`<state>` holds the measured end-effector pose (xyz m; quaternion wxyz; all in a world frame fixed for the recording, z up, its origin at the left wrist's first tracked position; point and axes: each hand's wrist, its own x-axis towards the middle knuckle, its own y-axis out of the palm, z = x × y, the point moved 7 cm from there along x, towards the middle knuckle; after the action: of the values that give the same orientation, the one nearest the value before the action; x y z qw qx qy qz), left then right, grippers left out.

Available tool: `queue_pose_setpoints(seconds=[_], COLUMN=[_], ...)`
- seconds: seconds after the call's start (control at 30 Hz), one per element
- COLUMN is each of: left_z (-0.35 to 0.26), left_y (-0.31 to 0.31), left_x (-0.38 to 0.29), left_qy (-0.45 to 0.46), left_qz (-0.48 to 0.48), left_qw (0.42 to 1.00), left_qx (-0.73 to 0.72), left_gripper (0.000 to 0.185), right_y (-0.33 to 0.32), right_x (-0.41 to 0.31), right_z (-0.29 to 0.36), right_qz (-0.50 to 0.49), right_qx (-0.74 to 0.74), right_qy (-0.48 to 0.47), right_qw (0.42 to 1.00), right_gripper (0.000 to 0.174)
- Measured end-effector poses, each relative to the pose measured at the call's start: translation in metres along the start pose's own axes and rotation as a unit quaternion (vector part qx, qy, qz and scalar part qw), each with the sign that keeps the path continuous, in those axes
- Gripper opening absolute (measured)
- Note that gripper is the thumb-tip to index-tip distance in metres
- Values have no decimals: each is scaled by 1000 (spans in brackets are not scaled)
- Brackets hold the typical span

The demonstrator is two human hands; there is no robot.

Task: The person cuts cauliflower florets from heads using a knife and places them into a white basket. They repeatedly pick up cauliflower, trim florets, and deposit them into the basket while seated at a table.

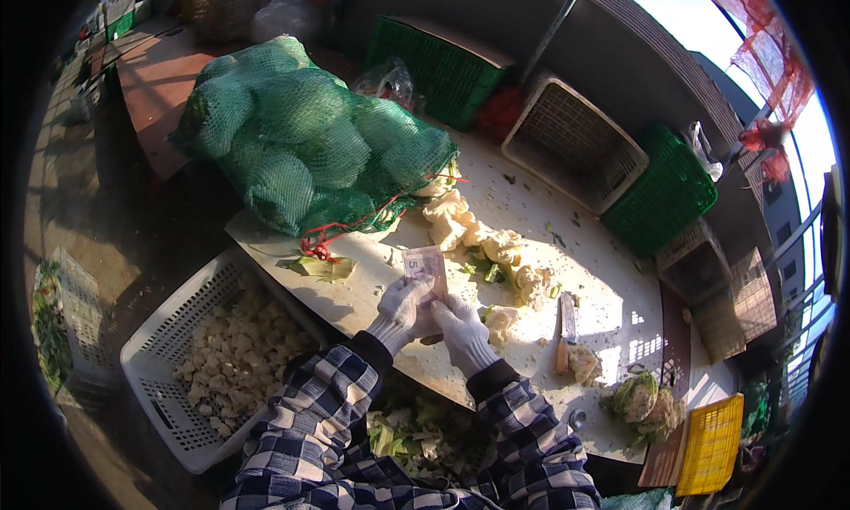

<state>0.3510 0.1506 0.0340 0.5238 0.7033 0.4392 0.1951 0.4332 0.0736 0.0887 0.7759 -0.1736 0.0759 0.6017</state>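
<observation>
Both my hands wear white knit gloves and meet over the near edge of a white tabletop point(531, 198). Between them is a pale purple banknote point(426, 265), held upright. My left hand point(401, 309) grips it from the left with the thumb across its face. My right hand point(463, 329) pinches its lower right part; those fingertips are partly hidden. Just beyond lies a row of cauliflower pieces point(505, 247). A knife point(564, 331) with a wooden handle rests to the right, beside a cut cauliflower chunk point(584, 364).
A green mesh sack point(312, 131) of round heads fills the table's far left. Below left stands a white crate point(153, 384) of cauliflower florets point(239, 350). Leaf trimmings point(405, 437) lie under the edge. Whole cauliflowers point(644, 404), a grey crate point(574, 141) and a green crate point(664, 184) are right.
</observation>
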Motion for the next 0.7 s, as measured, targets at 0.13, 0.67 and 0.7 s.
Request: queue_pose_setpoints(seconds=[0.13,0.67,0.7], left_z=[2,-26,-23], left_y=[3,91,96], left_x=[1,-67,-73], left_qy=[-8,296,306], left_qz=[9,248,281], left_qw=[1000,707,681], left_qx=[24,593,602], left_gripper=[23,34,34], right_y=[-4,-36,-42], right_x=[-1,-35,-39], right_z=[6,16,16], right_qz=[28,100,90], right_qx=[20,38,-54], right_qy=[-18,-26,-36], right_qw=[999,994,994], right_gripper=[30,22,21])
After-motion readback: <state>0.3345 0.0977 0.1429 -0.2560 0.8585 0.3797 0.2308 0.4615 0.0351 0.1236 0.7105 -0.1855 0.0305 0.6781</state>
